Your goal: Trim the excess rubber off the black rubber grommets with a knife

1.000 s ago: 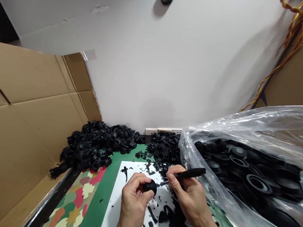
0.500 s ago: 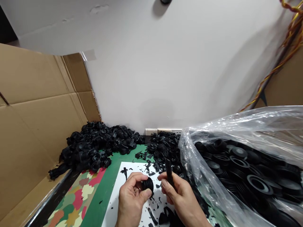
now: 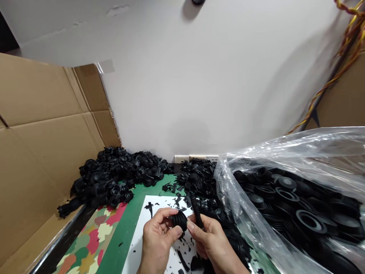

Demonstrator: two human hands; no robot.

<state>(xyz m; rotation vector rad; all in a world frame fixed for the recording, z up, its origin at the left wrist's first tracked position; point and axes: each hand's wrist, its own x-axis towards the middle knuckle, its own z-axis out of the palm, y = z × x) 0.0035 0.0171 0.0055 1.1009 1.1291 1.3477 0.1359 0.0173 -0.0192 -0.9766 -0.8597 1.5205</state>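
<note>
A small black ribbed rubber bellows (image 3: 180,220) is pinched between the thumb and fingers of my left hand (image 3: 157,239), above a white sheet (image 3: 137,238). Close beside it on the right, my right hand (image 3: 212,240) grips a slim black tool (image 3: 195,208) that points upward. Whether this is a knife or another tool I cannot make out. My right thumb tip is at the right end of the bellows and seems to touch it. Black rubber scraps (image 3: 182,260) are scattered on the sheet beneath both hands.
A heap of black ribbed parts (image 3: 114,175) lies at the back left by a cardboard box (image 3: 48,148). Black trimmings (image 3: 196,177) are piled near the wall sockets (image 3: 181,159). At right, a clear plastic bag (image 3: 228,179) holds many black bellows (image 3: 285,196).
My right hand has moved left to the bellows, bringing its thumb up against the right end. The black tool has shifted left and tilted. My left hand keeps its hold.
</note>
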